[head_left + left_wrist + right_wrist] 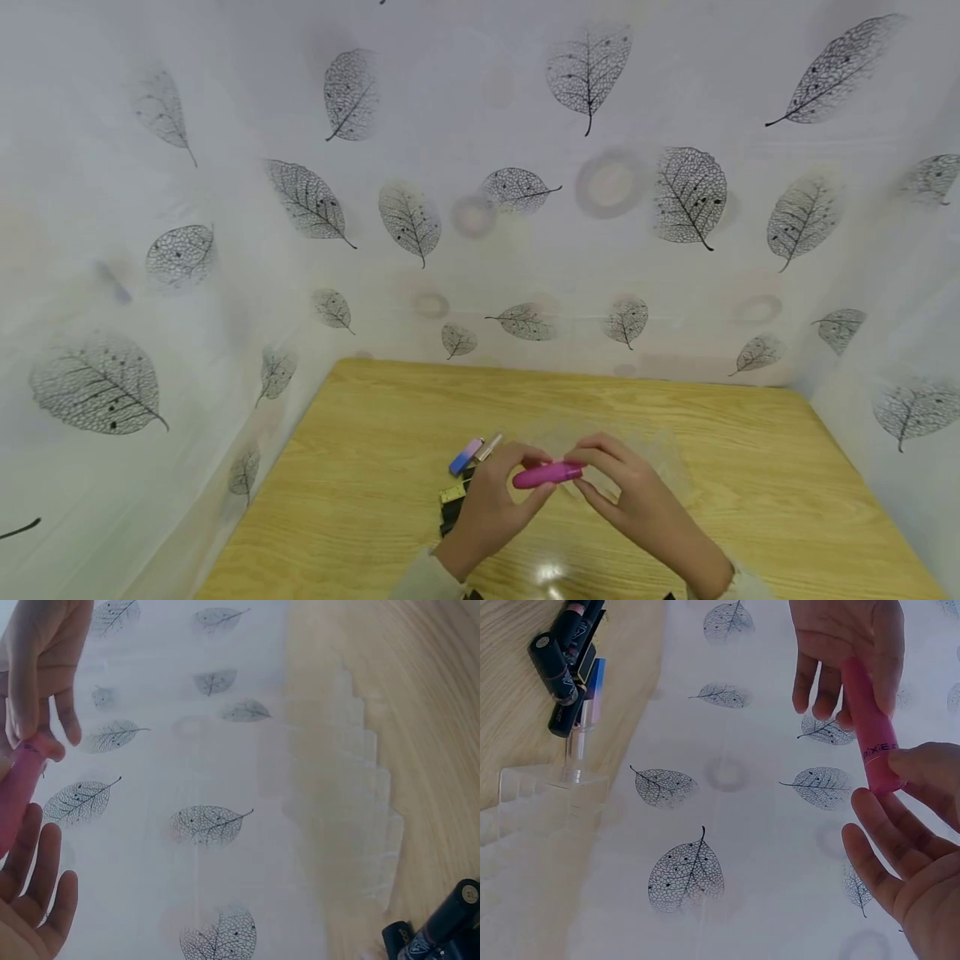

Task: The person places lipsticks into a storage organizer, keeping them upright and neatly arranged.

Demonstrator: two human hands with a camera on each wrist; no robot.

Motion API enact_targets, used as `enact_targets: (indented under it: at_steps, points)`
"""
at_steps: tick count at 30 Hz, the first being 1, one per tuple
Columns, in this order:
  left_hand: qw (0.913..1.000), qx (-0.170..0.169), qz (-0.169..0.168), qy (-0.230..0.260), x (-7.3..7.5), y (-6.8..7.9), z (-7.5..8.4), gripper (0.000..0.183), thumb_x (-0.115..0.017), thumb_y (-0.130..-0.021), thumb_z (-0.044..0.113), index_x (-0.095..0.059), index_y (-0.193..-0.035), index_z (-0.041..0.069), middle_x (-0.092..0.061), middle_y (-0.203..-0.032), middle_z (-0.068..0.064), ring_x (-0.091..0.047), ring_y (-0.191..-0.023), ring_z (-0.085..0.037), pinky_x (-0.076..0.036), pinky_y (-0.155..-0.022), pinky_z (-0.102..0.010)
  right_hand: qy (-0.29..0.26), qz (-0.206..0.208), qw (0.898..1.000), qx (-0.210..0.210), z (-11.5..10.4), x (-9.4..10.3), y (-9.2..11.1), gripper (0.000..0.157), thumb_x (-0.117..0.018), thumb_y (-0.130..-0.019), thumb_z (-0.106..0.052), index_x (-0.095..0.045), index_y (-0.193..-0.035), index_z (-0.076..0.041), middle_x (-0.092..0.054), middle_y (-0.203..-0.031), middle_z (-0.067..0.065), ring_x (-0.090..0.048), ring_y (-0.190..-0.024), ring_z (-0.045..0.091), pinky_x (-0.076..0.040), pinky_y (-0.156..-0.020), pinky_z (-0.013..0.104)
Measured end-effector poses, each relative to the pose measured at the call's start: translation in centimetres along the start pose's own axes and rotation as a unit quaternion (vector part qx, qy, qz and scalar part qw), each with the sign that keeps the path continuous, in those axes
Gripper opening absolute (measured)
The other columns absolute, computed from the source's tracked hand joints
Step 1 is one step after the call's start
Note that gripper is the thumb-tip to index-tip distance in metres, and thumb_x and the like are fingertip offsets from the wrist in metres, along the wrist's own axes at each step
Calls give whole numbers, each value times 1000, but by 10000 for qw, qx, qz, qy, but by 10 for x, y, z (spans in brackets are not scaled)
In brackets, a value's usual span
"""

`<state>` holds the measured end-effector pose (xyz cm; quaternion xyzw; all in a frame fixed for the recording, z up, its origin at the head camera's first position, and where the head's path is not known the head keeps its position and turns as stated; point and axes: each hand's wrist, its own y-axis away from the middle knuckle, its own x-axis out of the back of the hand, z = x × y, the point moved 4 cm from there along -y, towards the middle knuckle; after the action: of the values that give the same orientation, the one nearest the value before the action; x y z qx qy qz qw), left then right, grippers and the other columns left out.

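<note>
So, both hands are on the same thing here: a pink tube (pixel 543 476), held up over the tabletop (pixel 360 417), about midway between its left and right edges. The left hand (pixel 491 504) has one end between thumb and fingers, and the right hand (pixel 637 492) pinches the other end, the one with dark printed letters on it. The hands sit close together with the tube spanning the gap between them, lying nearly level from the head camera.

Over on the tabletop's left-edge side, right beside the left hand, there's a little bunch of tubes: a blue and purple tube (pixel 465 457), a slim pale tube (pixel 489 447) next to it, a yellowish tube (pixel 452 494), and some black tubes (pixel 553 669) bundled closer to the person. The left hand covers part of that bunch from above.

Past the hands, toward the back edge, there's a clear stand (pixel 360 795) with a stepped outline. It's see-through and pretty faint, so I can't really make out its full shape. A pale leaf-print sheet (pixel 525 267) rises behind the back edge and along both sides.
</note>
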<state>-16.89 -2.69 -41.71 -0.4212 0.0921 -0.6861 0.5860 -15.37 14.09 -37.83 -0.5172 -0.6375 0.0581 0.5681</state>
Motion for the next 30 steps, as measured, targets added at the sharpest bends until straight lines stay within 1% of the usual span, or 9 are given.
enact_targets:
  at_steps: [3, 4, 7, 8, 10, 17, 20, 24, 30]
  points:
    - [9999, -58, 90, -54, 1, -2, 2, 25, -73, -81, 18, -62, -103, 13, -66, -95, 1, -60, -86, -7, -52, -77, -22, -148, 70, 9999, -46, 2, -3, 5, 16, -61, -91, -26, -64, -101, -14, -59, -100, -6, -56, -89, 5, -44, -80, 7]
    - [9999, -66, 119, -55, 1, -2, 2, 25, -73, -81, 18, -62, -103, 13, -66, -96, 1, -60, -87, -8, -52, -78, -22, -184, 83, 9998, -71, 2, -4, 6, 15, -67, -87, -20, -64, -101, -14, -60, -99, -7, -57, -88, 5, -44, -80, 7]
    - [9997, -92, 217, -16, 1, -4, 4, 26, -74, -80, 18, -63, -103, 12, -66, -96, 1, -61, -88, -8, -52, -79, -22, -264, 123, 9995, -129, 3, -9, 9, 34, -75, -74, 0, -63, -102, -15, -61, -96, -8, -58, -86, 4, -44, -80, 8]
    - [9996, -122, 246, 20, 1, -5, 5, 26, -74, -80, 18, -63, -103, 12, -66, -96, 1, -61, -87, -9, -53, -79, -22, -270, 135, 9994, -159, 3, -10, 10, 37, -75, -73, 1, -63, -103, -16, -62, -96, -8, -58, -85, 4, -45, -80, 8]
    - [9995, -142, 276, 116, 0, -6, 6, 25, -74, -81, 19, -63, -102, 12, -66, -95, 1, -60, -87, -8, -53, -79, -21, -270, 105, 9993, -247, 4, -13, 11, 40, -76, -71, 1, -63, -104, -17, -63, -96, -10, -59, -86, 3, -45, -81, 8]
    - [9984, -377, 281, 329, -2, -10, 11, 26, -75, -80, 17, -61, -102, 13, -65, -94, 1, -61, -84, -7, -52, -77, -19, -301, 151, 9990, -282, 3, -20, 14, 40, -77, -72, -2, -63, -106, -17, -65, -96, -10, -62, -84, 4, -45, -82, 7]
    - [9983, -355, 248, 399, -2, -11, 12, 27, -75, -79, 14, -61, -102, 14, -65, -94, 1, -61, -83, -7, -52, -77, -18, -277, 114, 9988, -381, 2, -22, 14, 39, -77, -72, -3, -63, -106, -18, -65, -96, -11, -62, -84, 3, -49, -79, 11]
    - [9986, -319, 127, 395, -3, -12, 14, 25, -73, -82, 16, -61, -103, 15, -64, -94, 2, -61, -84, -6, -51, -77, -17, -225, -55, 9983, -528, 2, -25, 16, 35, -76, -75, -6, -63, -105, -19, -65, -97, -12, -62, -84, 2, -54, -74, 19]
    - [9985, -514, 51, 204, -4, -13, 14, 22, -69, -86, 19, -60, -106, 14, -63, -95, 3, -60, -83, -4, -51, -76, -15, -179, -133, 9984, -515, 2, -28, 17, 29, -74, -78, -7, -63, -103, -18, -66, -95, -10, -63, -83, 3, -55, -72, 22]
